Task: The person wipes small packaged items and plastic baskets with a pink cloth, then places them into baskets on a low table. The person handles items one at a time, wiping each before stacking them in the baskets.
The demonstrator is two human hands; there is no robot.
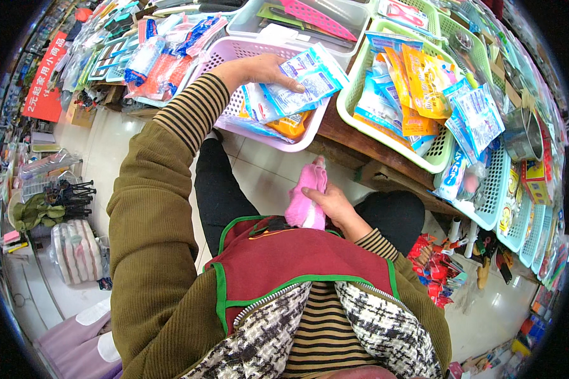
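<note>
My left hand (265,71) reaches over a pink perforated plastic basket (303,143). Its thumb lies on a blue-and-white printed packet (308,78), which it grips above other packets. An orange packet (291,124) lies lower in that basket. My right hand (334,203) is near my lap, holding a folded pink cloth (308,189) upright between thumb and fingers. The fingers behind the cloth are hidden. To the right, a light green basket (393,158) holds orange packets (426,83) and blue-and-white packets.
A wooden shelf edge (374,149) runs below the baskets. Bagged goods (163,66) lie at the upper left, and a clear bin (246,26) with a pink knife (317,19) stands behind. Blue baskets (493,218) and a metal container (524,135) are at right. My knees flank the cloth.
</note>
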